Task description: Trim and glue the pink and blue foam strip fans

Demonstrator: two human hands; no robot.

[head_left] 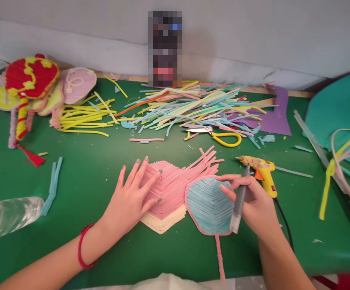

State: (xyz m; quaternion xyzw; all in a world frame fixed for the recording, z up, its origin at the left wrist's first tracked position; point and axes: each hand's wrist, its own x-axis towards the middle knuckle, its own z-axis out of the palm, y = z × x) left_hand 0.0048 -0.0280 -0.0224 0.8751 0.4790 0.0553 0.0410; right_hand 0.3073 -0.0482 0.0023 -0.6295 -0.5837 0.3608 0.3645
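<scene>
My left hand [131,197] lies flat with its fingers spread on a pink chevron piece [170,187] made of pipe cleaners, which rests on a cream one [163,223]. My right hand [253,201] is closed round a grey pen-like tool [239,203]. Its fingertips touch the right edge of a blue fan shape with a pink rim [208,205], whose pink stem runs toward me. The blue shape overlaps the pink piece's right side.
A yellow glue gun [261,169] lies just behind my right hand, its cord trailing right. Yellow-handled scissors [220,136] and a heap of coloured pipe cleaners [190,106] sit further back. Finished fans [33,82] lie far left, a clear plastic bag [9,215] near left.
</scene>
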